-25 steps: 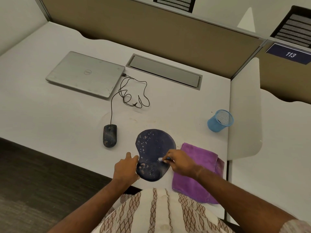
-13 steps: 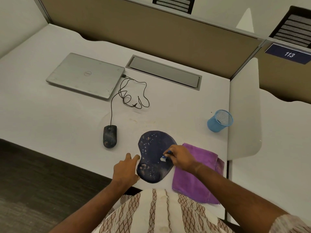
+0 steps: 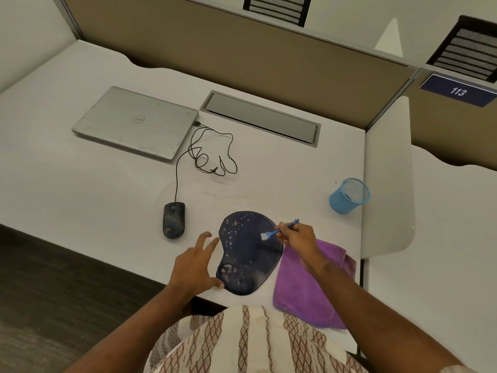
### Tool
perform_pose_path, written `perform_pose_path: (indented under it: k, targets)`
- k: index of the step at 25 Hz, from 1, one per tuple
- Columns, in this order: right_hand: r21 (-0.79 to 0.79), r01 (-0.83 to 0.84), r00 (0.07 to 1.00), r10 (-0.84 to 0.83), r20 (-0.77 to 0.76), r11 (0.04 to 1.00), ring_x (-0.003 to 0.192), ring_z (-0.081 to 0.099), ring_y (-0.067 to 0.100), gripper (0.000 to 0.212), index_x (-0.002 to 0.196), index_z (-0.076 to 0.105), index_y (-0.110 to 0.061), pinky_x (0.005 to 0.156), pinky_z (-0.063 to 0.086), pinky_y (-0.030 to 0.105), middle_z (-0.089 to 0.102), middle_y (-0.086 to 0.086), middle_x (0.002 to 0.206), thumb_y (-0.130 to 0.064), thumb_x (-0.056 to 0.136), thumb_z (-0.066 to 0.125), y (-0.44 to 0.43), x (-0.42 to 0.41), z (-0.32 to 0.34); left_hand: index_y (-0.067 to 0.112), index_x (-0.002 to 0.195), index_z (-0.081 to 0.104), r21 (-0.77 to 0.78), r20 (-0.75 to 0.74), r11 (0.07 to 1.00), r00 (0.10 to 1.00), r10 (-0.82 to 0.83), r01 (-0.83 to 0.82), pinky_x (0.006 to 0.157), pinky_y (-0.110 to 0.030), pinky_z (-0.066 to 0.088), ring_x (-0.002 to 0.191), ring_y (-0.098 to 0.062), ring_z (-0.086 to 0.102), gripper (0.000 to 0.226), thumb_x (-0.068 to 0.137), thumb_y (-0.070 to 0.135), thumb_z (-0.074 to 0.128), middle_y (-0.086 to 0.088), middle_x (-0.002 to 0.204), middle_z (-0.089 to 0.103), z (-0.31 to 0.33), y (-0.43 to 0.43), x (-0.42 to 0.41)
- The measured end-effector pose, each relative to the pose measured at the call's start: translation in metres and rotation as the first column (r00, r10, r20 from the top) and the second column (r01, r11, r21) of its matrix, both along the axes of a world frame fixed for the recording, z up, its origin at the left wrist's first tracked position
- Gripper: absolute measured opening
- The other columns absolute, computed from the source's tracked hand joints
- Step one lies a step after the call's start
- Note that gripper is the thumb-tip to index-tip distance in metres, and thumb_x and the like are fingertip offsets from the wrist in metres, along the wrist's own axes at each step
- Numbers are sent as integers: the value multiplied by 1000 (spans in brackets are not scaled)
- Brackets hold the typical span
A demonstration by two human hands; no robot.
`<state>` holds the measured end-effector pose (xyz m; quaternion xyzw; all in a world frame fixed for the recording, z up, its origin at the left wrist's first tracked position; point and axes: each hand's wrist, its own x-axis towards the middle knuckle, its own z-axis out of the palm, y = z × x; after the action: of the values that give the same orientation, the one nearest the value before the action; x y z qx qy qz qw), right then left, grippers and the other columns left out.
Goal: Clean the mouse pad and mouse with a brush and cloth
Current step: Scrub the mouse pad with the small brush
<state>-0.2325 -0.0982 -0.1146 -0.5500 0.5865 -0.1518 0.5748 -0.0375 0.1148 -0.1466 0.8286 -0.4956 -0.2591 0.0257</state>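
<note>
Head view: a white desk [image 3: 80,197] stood in a cubicle walled by a tan partition [image 3: 242,55], with dark floor [image 3: 40,292] at the left. A closed silver laptop [image 3: 137,121] lay far left, joined by a cable [image 3: 209,154] to the speckled mouse [image 3: 174,220], which sat left of the mouse pad [image 3: 247,259]. The left hand [image 3: 193,267] rested with its fingers spread straight beside the pad, thumb touching its edge. The right hand [image 3: 298,238] pinched a blue brush [image 3: 279,230], bristles over the pad. A purple cloth [image 3: 304,286] touched the pad's right side. A blue mesh cup [image 3: 348,196] stood farther right, near a sign [image 3: 457,90] reading 113.
</note>
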Motion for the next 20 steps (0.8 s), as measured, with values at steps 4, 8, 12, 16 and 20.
perform_pose_path:
  k: [4,8,12,16,20]
  targets:
    - [126,171,982,-179,54,977,72,67,13,17,93,72,-11,60,56,15,73,7,85,-25,95,62,4,-5,0,32,156,-15,60,17,990,992,-129,128,118,-57,19,152,-31,-3,145,51,89,67,8,164,-21,-12,-12,12]
    - [112,201,978,-206,31,973,73,66,14,19,97,72,-9,65,56,17,73,8,87,-25,94,62,3,-16,-3,39,142,-39,99,-23,960,965,-262,263,117,-62,-7,149,-27,-26,151,45,96,61,14,149,-47,-24,-18,27]
    - [84,197,980,-197,-2,977,74,63,15,23,99,72,-8,61,54,15,71,8,86,-27,95,60,3,-28,-7,40,146,-34,47,-70,957,957,-283,287,117,-61,-8,150,-25,-23,149,42,102,53,17,151,-44,-35,-15,36]
    - [54,185,982,-182,-47,981,64,60,10,25,93,71,-8,47,45,6,68,0,72,-30,96,60,4,-35,-11,38,150,-29,11,-29,952,952,-305,305,116,-63,-2,151,-23,-18,148,42,106,46,17,157,-36,-39,-11,38]
    - [36,177,983,-175,-58,983,66,61,10,22,92,71,-10,49,46,7,69,-1,73,-29,94,62,1,-36,-12,38,153,-22,-40,16,957,958,-287,287,116,-64,2,153,-22,-9,138,50,107,39,17,161,-27,-40,-8,36]
